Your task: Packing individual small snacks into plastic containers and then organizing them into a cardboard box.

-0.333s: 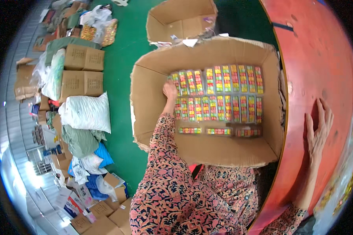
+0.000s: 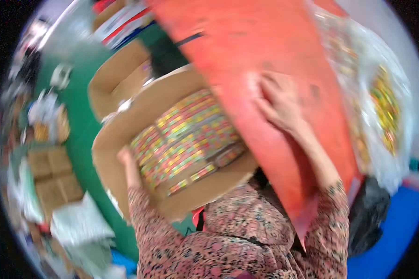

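A large open cardboard box point(image 2: 106, 151) stands in front of me, with its floor covered by rows of small packs point(image 2: 181, 132) in yellow, red and green. My left hand point(image 2: 125, 156) reaches inside it, by the left wall and beside the leftmost packs. Motion blurs its fingers, so I cannot make out a hold on anything. Over on the red tabletop point(image 2: 239, 60), my right hand point(image 2: 282, 103) rests with thumb and fingers apart and nothing in it.
A smaller open carton point(image 2: 118, 76) sits beyond the box. Clear plastic bags point(image 2: 381, 107) with colourful contents lie along the table's right side, near a black bag point(image 2: 370, 216). Closed cartons point(image 2: 56, 174) and a white sack point(image 2: 81, 221) line the green floor at left.
My view has swung to the right, so the box appears tilted and farther left. My left hand stays by the box's left wall; my right hand still rests on the table.
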### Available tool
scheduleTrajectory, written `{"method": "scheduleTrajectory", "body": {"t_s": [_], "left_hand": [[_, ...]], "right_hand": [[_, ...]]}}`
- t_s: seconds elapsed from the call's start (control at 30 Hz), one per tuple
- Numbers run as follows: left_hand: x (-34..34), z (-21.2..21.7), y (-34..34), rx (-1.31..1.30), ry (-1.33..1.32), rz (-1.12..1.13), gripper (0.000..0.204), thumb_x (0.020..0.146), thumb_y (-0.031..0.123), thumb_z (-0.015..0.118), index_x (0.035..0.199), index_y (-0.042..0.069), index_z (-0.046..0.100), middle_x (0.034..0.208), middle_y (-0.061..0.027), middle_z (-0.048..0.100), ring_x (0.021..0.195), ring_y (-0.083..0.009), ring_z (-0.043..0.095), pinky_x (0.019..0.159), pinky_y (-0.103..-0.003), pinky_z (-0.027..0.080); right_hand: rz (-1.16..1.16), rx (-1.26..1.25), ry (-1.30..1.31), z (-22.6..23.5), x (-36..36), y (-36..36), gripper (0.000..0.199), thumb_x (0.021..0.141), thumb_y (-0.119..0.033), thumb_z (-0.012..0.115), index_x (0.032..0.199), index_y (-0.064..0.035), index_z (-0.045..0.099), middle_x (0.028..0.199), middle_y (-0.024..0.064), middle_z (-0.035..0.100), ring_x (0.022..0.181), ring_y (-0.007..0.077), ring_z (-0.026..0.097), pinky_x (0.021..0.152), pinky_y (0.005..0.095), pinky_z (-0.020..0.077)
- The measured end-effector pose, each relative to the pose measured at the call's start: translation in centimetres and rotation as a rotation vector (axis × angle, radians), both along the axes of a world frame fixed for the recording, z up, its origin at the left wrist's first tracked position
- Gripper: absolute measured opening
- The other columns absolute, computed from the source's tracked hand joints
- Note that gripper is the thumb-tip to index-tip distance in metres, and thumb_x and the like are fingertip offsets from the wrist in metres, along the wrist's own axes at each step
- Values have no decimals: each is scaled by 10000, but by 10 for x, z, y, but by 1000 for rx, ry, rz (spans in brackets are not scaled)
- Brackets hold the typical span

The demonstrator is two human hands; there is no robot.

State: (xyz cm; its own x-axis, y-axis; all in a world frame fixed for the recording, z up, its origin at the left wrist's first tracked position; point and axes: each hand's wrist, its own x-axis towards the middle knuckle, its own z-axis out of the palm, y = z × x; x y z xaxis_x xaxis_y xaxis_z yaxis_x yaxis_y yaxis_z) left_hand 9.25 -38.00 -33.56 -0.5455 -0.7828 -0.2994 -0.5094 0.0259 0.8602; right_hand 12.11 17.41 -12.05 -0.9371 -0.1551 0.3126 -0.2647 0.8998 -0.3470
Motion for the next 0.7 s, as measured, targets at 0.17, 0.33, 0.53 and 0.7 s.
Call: {"method": "scheduleTrajectory", "body": {"t_s": [0.17, 0.33, 0.53, 0.7], "left_hand": [[-3, 79, -96, 332, 143, -46, 96, 832, 130, 547, 750, 80, 545, 574, 16, 430, 476, -110, 407, 399, -267, 340], [-26, 136, 34, 411, 179, -254, 222, 858, 202, 568, 1026, 57, 570, 788, -29, 553, 690, -137, 531, 562, -267, 447], [5, 226, 194, 338, 284, -703, 251, 887, 190, 542, 1094, 50, 557, 996, -69, 604, 899, -167, 578, 775, -290, 463], [33, 256, 297, -40, 444, -954, 182, 881, 107, 524, 1027, 23, 591, 1006, -40, 594, 905, -99, 549, 801, -237, 416]], "right_hand": [[94, -159, 137, 6, -13, -20, 410, 778, -323, 598, 1024, 1, 541, 1100, 151, 493, 1013, 315, 455, 880, 416, 361], [10, -99, 212, -8, -4, -4, 405, 769, -334, 599, 1012, -14, 541, 1061, 133, 494, 1001, 290, 448, 860, 404, 362], [80, -115, 152, 1, 12, 13, 287, 752, -251, 623, 905, -26, 533, 1000, 126, 490, 969, 281, 463, 810, 391, 395], [-127, -1, 464, 57, 44, 89, 249, 667, -150, 649, 860, -35, 542, 919, 131, 534, 874, 300, 524, 749, 406, 444]]}}
